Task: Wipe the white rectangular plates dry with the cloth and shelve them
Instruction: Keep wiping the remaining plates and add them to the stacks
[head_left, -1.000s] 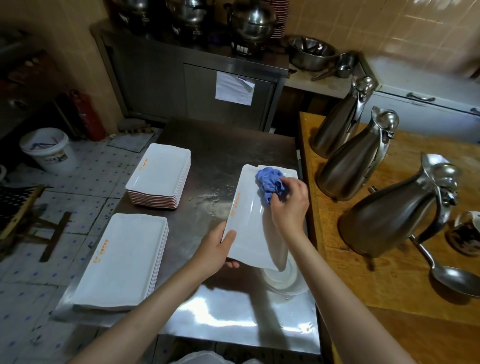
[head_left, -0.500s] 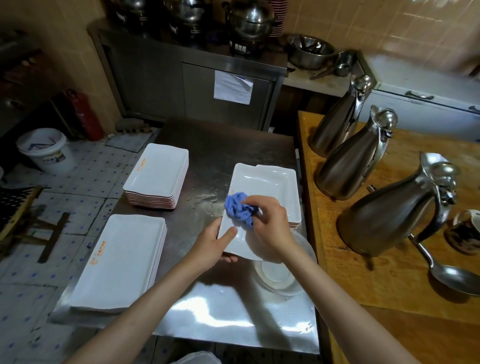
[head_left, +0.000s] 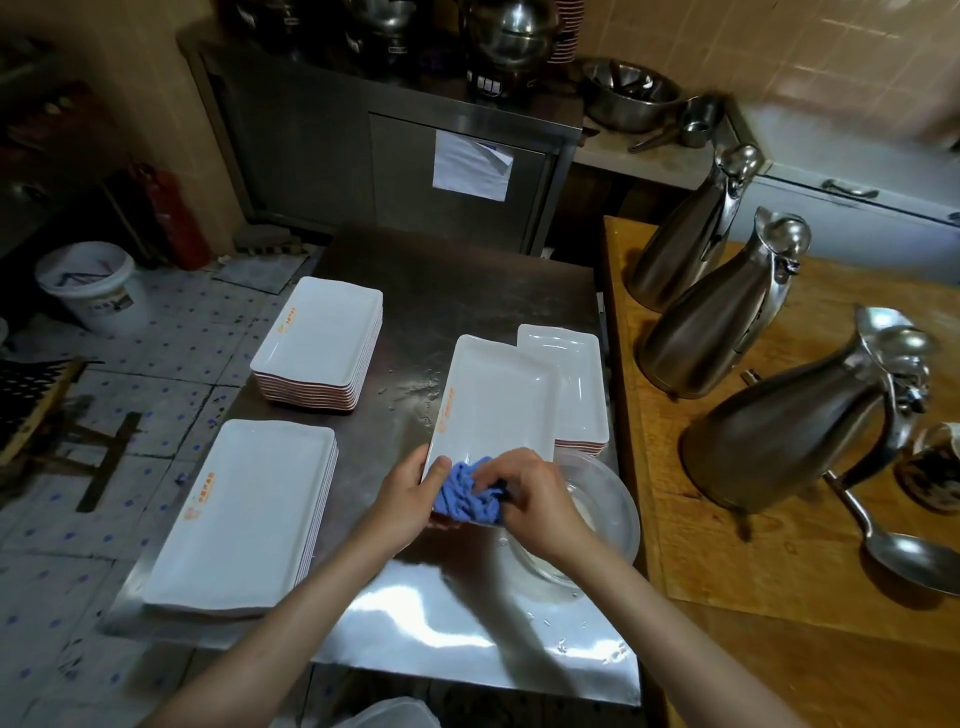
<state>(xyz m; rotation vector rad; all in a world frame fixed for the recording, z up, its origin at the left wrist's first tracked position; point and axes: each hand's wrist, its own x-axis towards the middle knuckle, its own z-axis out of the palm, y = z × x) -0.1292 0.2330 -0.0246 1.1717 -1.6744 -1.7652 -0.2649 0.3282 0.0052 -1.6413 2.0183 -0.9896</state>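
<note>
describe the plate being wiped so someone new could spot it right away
Start at the steel table in the middle. On its right side, next to the wooden counter, a plate is held tilted above a short stack. Unlike the stacked ones, it is gripped by the left hand and has a blue cloth on its near end.

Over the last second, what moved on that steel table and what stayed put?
The right hand drew the blue cloth down the held plate, from its far end to the near end by the left thumb. The left hand kept gripping the plate's near left corner. The two plate stacks on the left, the stack behind, and the jugs did not move.
</note>
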